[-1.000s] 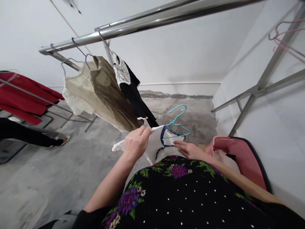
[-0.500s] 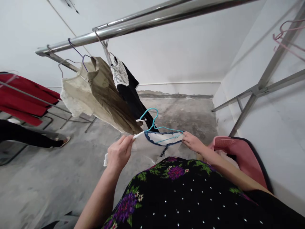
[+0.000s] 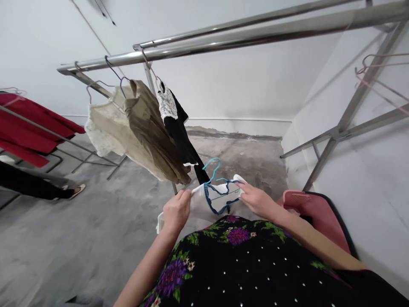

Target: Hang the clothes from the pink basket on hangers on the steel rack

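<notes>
A white top (image 3: 198,197) with a blue-edged neckline is stretched between my two hands in front of my body. Inside its neck sits a turquoise hanger (image 3: 214,169), its hook pointing up and its lower bar showing through the opening. My left hand (image 3: 176,209) is closed on the left shoulder of the top. With thumb and fingers my right hand (image 3: 256,198) pinches the right shoulder beside the neckline, over that end of the hanger. The lower part of the top is hidden by my body.
A metal clothes rail (image 3: 179,47) runs overhead, carrying an olive garment (image 3: 153,128), a cream one (image 3: 104,123) and a black one (image 3: 179,130) on hangers. A pink basket (image 3: 326,217) stands at right. Left are red clothes (image 3: 35,123) and another person's leg (image 3: 32,181).
My right hand has brought the fabric up over the hanger's right end, which stuck out before. The neckline has bunched narrower, and the view has shifted slightly.
</notes>
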